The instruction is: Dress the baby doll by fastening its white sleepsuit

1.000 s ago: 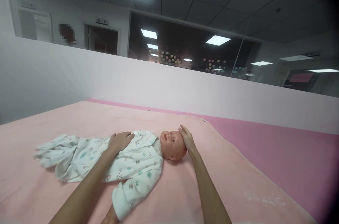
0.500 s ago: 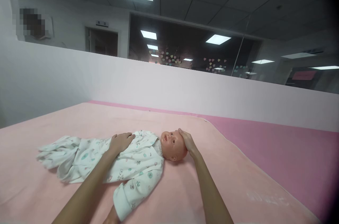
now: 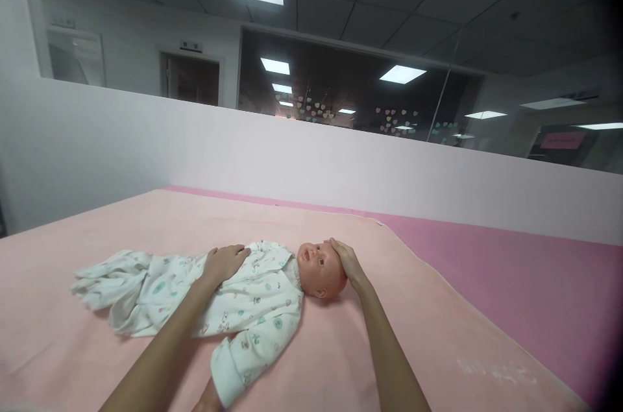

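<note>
A baby doll (image 3: 265,295) lies on its back on a pale pink sheet (image 3: 311,360), its head to the right and its legs to the left. It wears white pajamas with small green and pink prints. My left hand (image 3: 226,264) rests flat and open on the doll's belly. On the top of the doll's head (image 3: 322,271) lies my right hand (image 3: 346,261), open, with the palm cupped against the forehead and crown. One doll hand (image 3: 208,397) shows below the near sleeve cuff; the far arm is out of sight.
Behind the sheet runs a low white wall (image 3: 311,159), with windows above it bearing heart-shaped stickers (image 3: 311,107). A darker pink mat (image 3: 511,276) shows at the right. A doorway (image 3: 192,80) is at the back left.
The view has shifted very slightly. Both hands stay in place on the doll. A blurred patch at the upper left no longer shows.
</note>
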`<state>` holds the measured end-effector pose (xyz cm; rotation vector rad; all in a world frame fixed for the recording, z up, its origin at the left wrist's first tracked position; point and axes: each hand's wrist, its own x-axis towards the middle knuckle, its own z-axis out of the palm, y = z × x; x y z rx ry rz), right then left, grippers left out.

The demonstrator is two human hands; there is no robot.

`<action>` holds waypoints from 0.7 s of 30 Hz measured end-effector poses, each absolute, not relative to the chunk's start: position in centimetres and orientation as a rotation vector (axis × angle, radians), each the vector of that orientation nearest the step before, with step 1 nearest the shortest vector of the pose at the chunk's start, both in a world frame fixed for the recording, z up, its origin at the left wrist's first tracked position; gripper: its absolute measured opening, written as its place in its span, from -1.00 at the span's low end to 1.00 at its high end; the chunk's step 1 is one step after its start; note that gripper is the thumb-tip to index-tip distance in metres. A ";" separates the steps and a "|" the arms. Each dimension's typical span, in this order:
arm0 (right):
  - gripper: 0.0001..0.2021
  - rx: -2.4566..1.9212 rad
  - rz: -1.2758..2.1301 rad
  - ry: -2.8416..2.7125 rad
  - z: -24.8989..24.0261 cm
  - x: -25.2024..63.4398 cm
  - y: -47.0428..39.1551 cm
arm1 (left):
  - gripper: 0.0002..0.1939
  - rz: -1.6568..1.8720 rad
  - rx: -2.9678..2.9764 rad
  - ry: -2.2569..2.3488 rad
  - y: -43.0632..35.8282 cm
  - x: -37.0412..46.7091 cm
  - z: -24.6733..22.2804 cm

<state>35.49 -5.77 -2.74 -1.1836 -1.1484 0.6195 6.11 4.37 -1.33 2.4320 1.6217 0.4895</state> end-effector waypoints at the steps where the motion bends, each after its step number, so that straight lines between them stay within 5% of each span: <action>1: -0.54 -1.183 0.608 -1.133 -2.7 35.5 -5.7 | -0.47 0.487 2.433 1.623 4.4 6.1 -1.3; 21: -0.50 -1.168 0.691 -1.101 -2.6 35.3 -6.1 | -0.48 0.500 2.426 1.630 4.1 6.1 -1.4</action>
